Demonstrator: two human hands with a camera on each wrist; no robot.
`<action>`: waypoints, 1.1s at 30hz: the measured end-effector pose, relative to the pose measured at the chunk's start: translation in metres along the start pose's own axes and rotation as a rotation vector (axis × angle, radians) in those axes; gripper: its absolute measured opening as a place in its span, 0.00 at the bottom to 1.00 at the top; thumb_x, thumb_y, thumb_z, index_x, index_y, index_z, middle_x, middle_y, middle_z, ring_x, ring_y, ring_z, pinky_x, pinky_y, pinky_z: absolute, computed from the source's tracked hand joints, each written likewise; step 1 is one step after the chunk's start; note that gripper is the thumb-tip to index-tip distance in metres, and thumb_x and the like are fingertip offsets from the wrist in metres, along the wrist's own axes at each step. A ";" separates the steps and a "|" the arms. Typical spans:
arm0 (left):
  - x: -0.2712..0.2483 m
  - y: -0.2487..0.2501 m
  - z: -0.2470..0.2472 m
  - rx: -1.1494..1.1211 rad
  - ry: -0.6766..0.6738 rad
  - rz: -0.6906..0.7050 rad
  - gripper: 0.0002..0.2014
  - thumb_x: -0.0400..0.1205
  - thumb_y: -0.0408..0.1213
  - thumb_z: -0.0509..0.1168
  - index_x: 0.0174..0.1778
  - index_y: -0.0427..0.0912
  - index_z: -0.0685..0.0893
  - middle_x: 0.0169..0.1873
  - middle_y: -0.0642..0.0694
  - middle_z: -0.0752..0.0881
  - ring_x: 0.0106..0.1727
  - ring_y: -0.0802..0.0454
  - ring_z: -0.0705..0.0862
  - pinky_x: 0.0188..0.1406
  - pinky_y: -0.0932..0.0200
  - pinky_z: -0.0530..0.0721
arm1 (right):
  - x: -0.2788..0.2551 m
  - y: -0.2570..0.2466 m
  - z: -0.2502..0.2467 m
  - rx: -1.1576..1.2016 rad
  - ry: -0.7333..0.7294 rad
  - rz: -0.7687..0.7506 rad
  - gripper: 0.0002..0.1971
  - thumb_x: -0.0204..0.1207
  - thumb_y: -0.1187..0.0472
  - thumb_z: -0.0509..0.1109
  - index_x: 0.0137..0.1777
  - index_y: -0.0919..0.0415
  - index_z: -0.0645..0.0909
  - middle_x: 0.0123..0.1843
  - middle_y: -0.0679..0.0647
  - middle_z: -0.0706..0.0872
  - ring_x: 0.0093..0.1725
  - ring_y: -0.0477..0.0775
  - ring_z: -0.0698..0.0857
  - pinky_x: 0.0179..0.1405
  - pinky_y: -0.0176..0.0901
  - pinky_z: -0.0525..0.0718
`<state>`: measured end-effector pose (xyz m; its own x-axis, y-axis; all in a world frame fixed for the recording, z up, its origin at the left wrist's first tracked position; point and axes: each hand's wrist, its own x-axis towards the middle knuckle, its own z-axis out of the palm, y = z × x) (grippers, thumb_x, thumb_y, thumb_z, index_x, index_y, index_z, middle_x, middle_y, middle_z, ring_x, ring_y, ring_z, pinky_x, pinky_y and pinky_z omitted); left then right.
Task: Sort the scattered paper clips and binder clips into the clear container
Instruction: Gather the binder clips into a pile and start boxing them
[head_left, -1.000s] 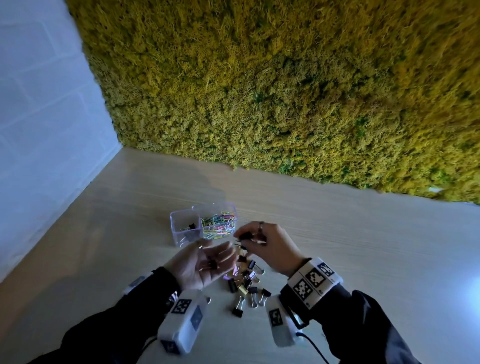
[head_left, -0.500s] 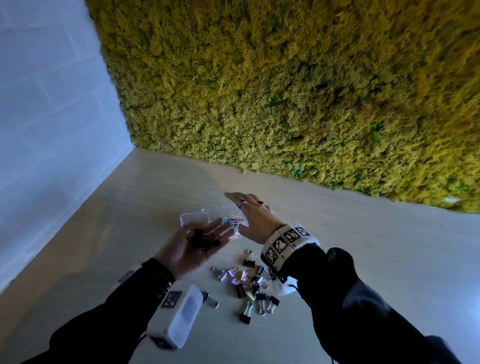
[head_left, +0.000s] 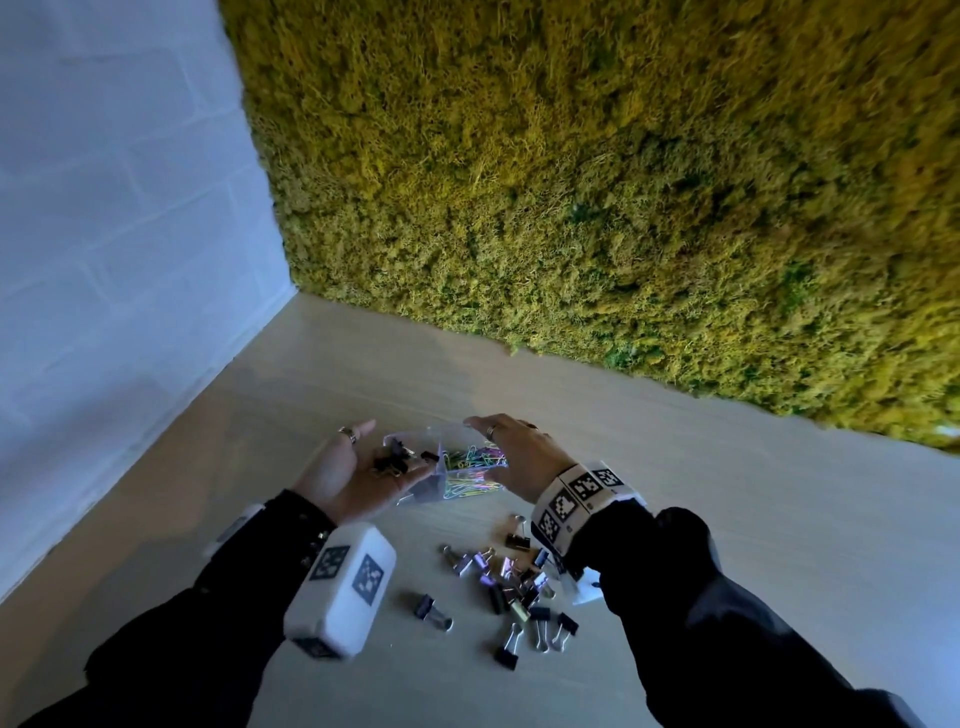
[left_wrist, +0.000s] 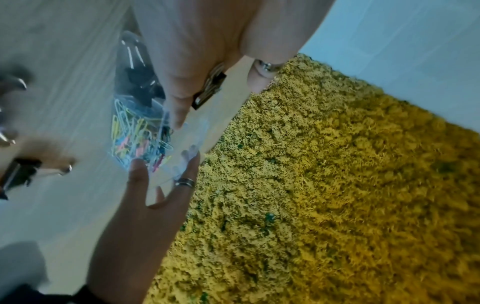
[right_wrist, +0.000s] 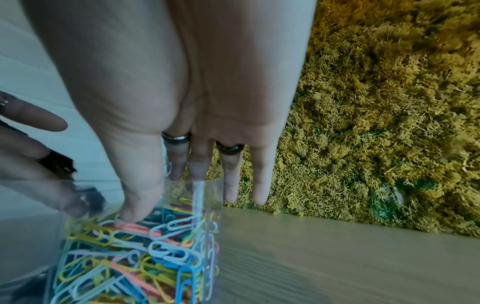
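The clear container (head_left: 436, 480) stands on the wooden table, with coloured paper clips (head_left: 472, 465) in its right compartment and black binder clips (left_wrist: 137, 82) in its left. My left hand (head_left: 358, 467) is palm up over the left compartment, fingers straight, with several binder clips (head_left: 389, 462) lying on it. My right hand (head_left: 514, 457) holds the container's right end, thumb (right_wrist: 140, 205) on the near wall and fingers (right_wrist: 200, 172) behind the far wall. A pile of loose binder clips (head_left: 511, 587) lies on the table nearer to me, under my right wrist.
A yellow-green moss wall (head_left: 623, 208) rises behind the table (head_left: 753, 519), and a white brick wall (head_left: 104, 234) closes the left side. One binder clip (head_left: 431, 608) lies apart left of the pile, another (head_left: 517, 538) just above it.
My right hand left the pile and reached forward to the container's right end. My left hand carried the binder clips on its palm forward to the container's left compartment.
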<state>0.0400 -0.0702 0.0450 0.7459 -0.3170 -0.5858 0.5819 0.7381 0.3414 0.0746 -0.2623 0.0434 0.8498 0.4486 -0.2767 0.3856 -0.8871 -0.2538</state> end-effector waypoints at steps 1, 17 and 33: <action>-0.001 0.002 0.001 0.003 -0.010 -0.015 0.26 0.84 0.46 0.48 0.46 0.21 0.75 0.39 0.27 0.84 0.38 0.32 0.87 0.23 0.43 0.87 | 0.000 0.000 0.001 0.006 -0.004 0.002 0.34 0.76 0.61 0.67 0.78 0.51 0.55 0.78 0.52 0.65 0.72 0.59 0.72 0.69 0.58 0.74; -0.016 -0.013 0.010 0.387 0.123 0.170 0.07 0.82 0.33 0.55 0.51 0.38 0.76 0.30 0.44 0.67 0.32 0.51 0.70 0.29 0.56 0.88 | -0.052 0.035 0.000 0.331 0.331 0.039 0.29 0.78 0.47 0.59 0.78 0.45 0.56 0.78 0.54 0.57 0.74 0.57 0.65 0.73 0.57 0.66; -0.008 -0.101 -0.020 2.259 -0.206 0.164 0.36 0.76 0.37 0.68 0.78 0.47 0.58 0.79 0.42 0.53 0.78 0.46 0.60 0.71 0.61 0.63 | -0.098 0.038 0.080 0.129 -0.144 0.075 0.44 0.57 0.20 0.48 0.75 0.35 0.54 0.78 0.37 0.60 0.75 0.55 0.60 0.74 0.57 0.62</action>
<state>-0.0314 -0.1306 0.0005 0.7359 -0.4898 -0.4674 -0.2776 -0.8479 0.4516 -0.0225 -0.3312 -0.0135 0.8108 0.4009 -0.4265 0.2661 -0.9014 -0.3414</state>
